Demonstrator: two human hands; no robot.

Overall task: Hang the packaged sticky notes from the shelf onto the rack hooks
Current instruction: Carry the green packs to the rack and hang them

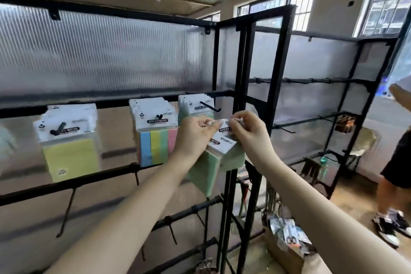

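Setting: black display rack (115,101) backed by ribbed translucent panels.
Held item: green sticky-note packs (219,151), apparently two, are kept just below the bare hook (210,107).
Hands: left hand (195,133) and right hand (246,131) are pinched on the packs' header.
Risk: the hanging hole may be missed, since it is hidden by fingers.
Count: three hooks are already loaded.

Both arms extended forward, left grip (195,132) and right grip (246,131) raised together, fingers curled, pinching
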